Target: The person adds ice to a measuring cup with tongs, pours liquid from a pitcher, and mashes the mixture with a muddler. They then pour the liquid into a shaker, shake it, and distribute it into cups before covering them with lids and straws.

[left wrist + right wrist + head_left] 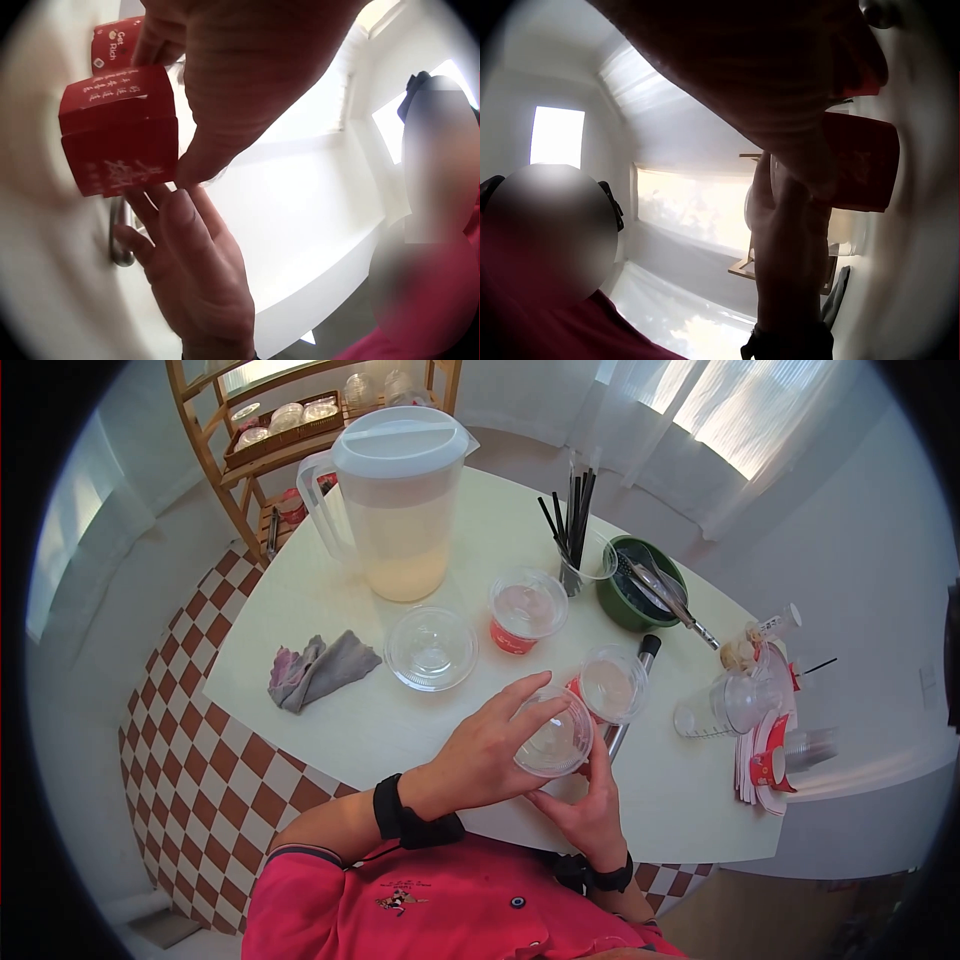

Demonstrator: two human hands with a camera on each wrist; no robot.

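Close to the table's front edge, both hands are on a clear-topped cup [553, 746] wrapped in a red paper sleeve [120, 135]. My left hand [482, 745] comes from the left, its fingers spread over the far part of the clear top and its thumb on the near side. From the right, my right hand [585, 810] holds the cup's side, fingers up along it and thumb lower. Just beyond stands another red-sleeved cup [613, 685]. A third red-sleeved cup [527, 605] is farther back. Left of it, a clear round lid [432, 648] lies on the table.
A lidded pitcher [395, 510] with pale liquid stands at the back, a grey cloth [325, 670] at left. Black straws [575, 520] stand in a clear cup beside a green bowl [640, 585] of utensils. A metal rod [618, 740] and measuring cup [715, 705] lie right.
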